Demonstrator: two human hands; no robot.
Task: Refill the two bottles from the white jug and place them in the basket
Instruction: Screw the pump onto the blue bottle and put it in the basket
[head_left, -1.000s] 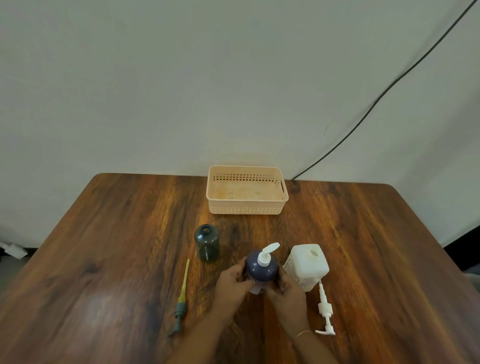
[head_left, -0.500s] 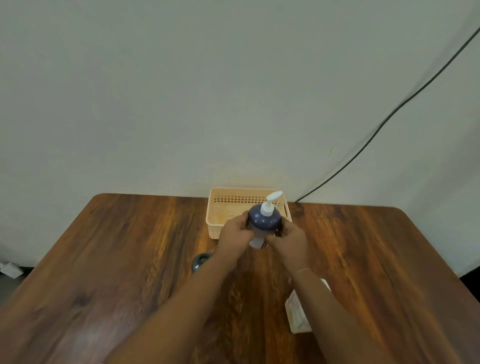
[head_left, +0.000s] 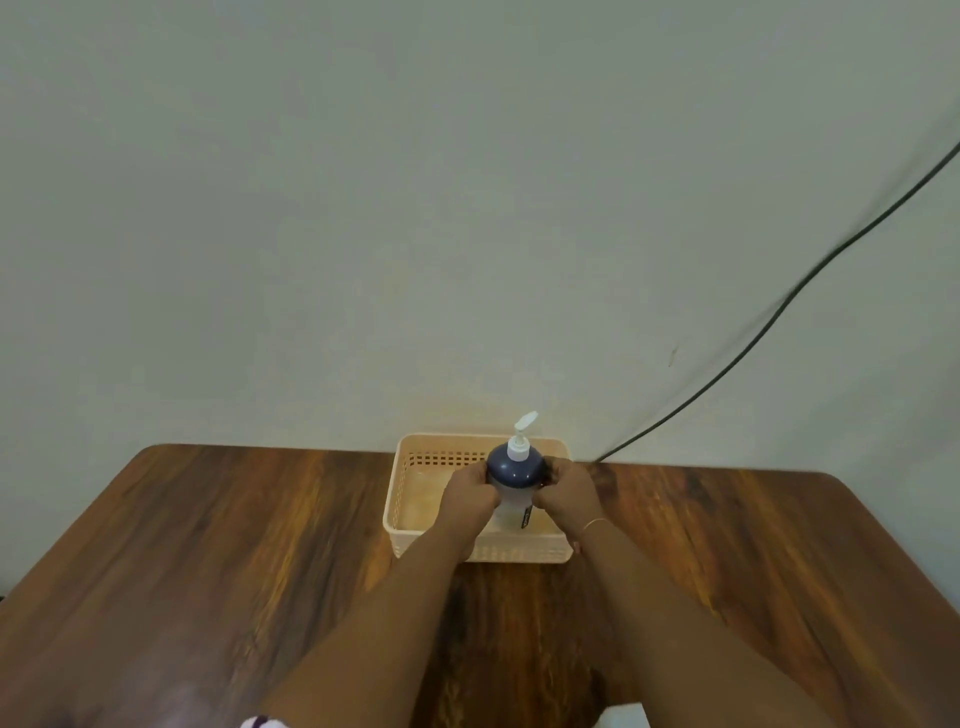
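A dark blue pump bottle (head_left: 511, 470) with a white pump head stands upright inside the beige basket (head_left: 415, 457) at the table's far edge. My left hand (head_left: 467, 493) grips its left side and my right hand (head_left: 566, 493) grips its right side. The bottle's lower part looks pale between my hands. Whether its base touches the basket floor is hidden. The second bottle is out of sight. A white corner (head_left: 626, 717) at the bottom edge may be the white jug.
The wooden table (head_left: 208, 545) stretches left and right of the basket. A black cable (head_left: 779, 312) runs down the wall to the table's back edge right of the basket. The wall stands directly behind the basket.
Both hands carried the pump bottle from the table's near middle forward and into the basket. The view tilted up, so the dark green bottle and loose pumps dropped out of sight.
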